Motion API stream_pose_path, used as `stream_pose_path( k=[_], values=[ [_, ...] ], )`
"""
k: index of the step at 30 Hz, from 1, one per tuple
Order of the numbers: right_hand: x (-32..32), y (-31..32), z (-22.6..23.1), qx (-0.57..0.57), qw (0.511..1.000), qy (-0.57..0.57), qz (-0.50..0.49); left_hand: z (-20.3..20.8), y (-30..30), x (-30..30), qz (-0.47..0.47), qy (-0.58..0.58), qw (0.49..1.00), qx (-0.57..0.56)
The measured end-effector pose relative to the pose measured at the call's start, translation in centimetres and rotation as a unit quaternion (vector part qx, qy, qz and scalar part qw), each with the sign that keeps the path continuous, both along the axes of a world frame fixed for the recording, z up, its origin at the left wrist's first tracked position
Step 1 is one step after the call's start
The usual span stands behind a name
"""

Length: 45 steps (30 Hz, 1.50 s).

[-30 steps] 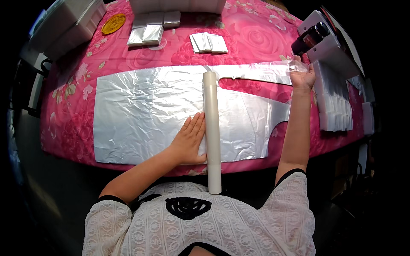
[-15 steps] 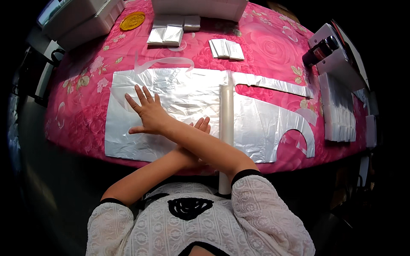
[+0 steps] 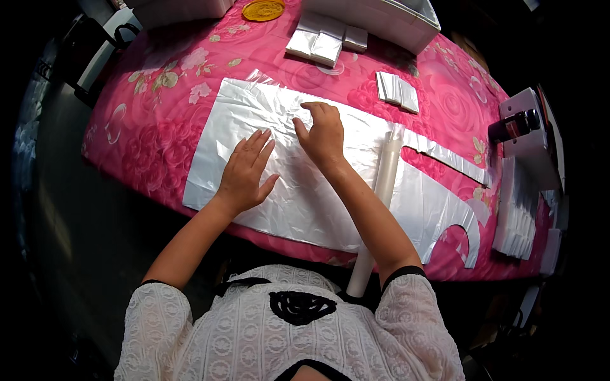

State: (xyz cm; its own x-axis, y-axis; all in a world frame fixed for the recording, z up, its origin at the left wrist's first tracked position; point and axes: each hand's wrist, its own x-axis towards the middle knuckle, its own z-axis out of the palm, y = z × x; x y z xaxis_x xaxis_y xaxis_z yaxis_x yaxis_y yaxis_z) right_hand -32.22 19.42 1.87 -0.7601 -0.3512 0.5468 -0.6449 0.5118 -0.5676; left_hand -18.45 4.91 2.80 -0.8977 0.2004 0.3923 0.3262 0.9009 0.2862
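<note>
Whitish, shiny plastic aprons [image 3: 305,203] lie flat, with long strap parts and a curved neck cutout toward the right. My left hand [image 3: 246,170] rests on the left part of the film, palm down, fingers stretched out and thumb apart. Farther off and to its right, my right hand [image 3: 323,133] is over the film with fingers bent and thumb spread, and nothing shows in it. A pale tube-like roll [image 3: 389,166] lies across the aprons, its near end reaching past the table edge toward my lap; my right forearm passes over it.
A pink flowered cloth [image 3: 152,140] covers the table. Folded plastic packets [image 3: 318,46] and a smaller group of packets [image 3: 397,92] lie beyond the aprons. White boxes [image 3: 381,19] stand at the back. At right are a dark bottle [image 3: 513,126] and stacked white bags [image 3: 516,209].
My crossed arms have come apart. The right hand has moved right from the left part of the film; the left hand has come out from under the right forearm. The view has turned left.
</note>
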Motion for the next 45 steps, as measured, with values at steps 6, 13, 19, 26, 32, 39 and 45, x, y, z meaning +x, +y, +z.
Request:
stream_pose_path(
  k=[6, 13, 19, 26, 32, 39, 45],
  values=[
    [-3.4, 1.9, -2.5, 0.152, 0.988, -0.017, -0.036, -3.8, -0.5, 0.2, 0.102, -0.171, 0.977, -0.074],
    [-8.4, 11.8, 1.6, -0.314, 0.916, -0.24, -0.065, -4.1, -0.5, 0.9, 0.124, -0.211, 0.968, -0.062],
    [-10.9, 41.3, 0.4, -0.591, 0.647, -0.291, -0.384, -3.4, -1.4, 1.3, 0.106, -0.144, 0.983, -0.033],
    [5.1, 31.4, 0.6, 0.08, 0.967, -0.053, -0.235, -2.6, -3.4, 4.2, 0.12, -0.123, 0.985, -0.036],
    [10.9, 23.9, 0.6, 0.28, 0.943, -0.068, 0.168, -1.9, -3.7, 6.2, 0.112, -0.121, 0.986, -0.035],
    [12.4, 8.0, 2.8, 0.152, 0.883, -0.121, 0.428, -1.5, -5.7, 9.6, 0.145, -0.128, 0.981, 0.01],
    [10.9, 1.5, 5.3, 0.051, 0.88, -0.14, 0.451, -1.2, -7.8, 14.7, 0.174, -0.155, 0.967, 0.106]
  ],
)
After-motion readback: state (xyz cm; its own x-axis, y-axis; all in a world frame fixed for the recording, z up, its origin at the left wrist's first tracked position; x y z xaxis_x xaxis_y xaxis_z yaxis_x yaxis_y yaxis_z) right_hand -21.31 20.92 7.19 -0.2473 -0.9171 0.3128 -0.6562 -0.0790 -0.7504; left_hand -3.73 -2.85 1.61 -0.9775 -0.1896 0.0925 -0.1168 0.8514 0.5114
